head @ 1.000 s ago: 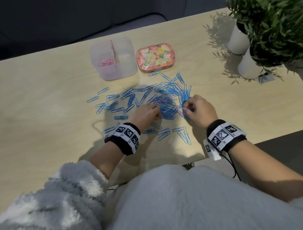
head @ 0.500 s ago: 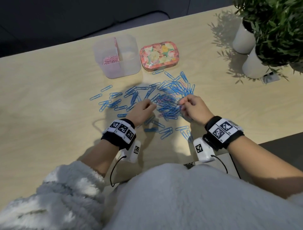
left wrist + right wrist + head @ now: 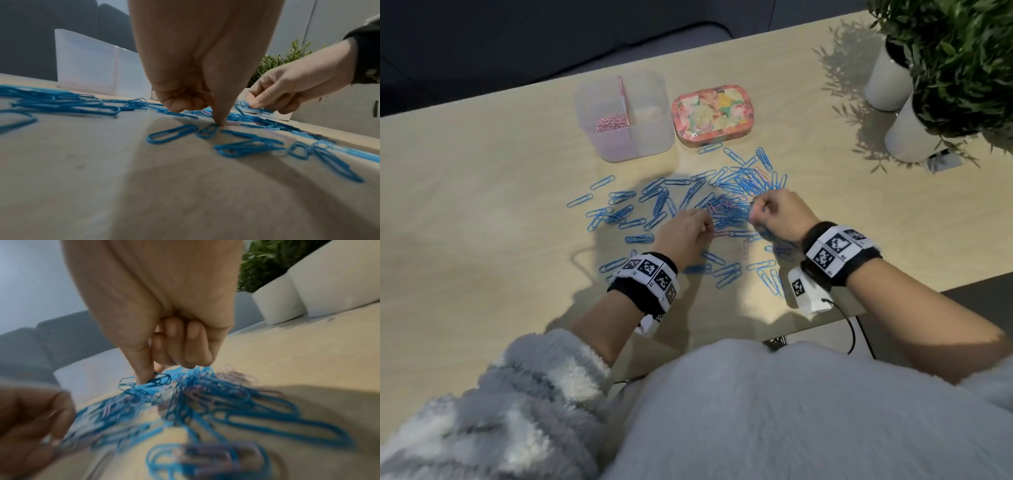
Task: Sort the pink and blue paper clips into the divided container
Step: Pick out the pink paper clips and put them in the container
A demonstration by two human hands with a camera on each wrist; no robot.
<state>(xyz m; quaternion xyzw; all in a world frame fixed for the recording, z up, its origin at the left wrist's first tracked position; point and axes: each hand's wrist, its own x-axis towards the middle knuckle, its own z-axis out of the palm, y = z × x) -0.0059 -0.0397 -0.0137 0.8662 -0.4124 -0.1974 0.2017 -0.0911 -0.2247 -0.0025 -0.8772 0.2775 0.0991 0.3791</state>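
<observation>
Overhead, the translucent plastic divided container [image 3: 625, 118] stands beyond the tangled heap of blue and pink wire paper clips [image 3: 726, 209], up-left of both hands; the left hand [image 3: 683, 236] is nearer it.

Left wrist: curled fingers, thumb pressing the pale wooden tabletop [image 3: 102, 178]; any held clip is hidden.

Right wrist: the right hand [image 3: 162, 331] pinches blue clips; tabletop edge lies behind.

You are sitting at what looks like a home living room or lounge desk: a pale wooden tabletop [image 3: 465, 192] with two white plant pots [image 3: 893, 82] of leafy greenery at its far right corner, a floral tin [image 3: 714, 114] near the far edge, and a dark grey sofa [image 3: 482, 44] beyond that edge. Your fluffy grey sleeve [image 3: 517, 394] suits a domestic setting.
</observation>
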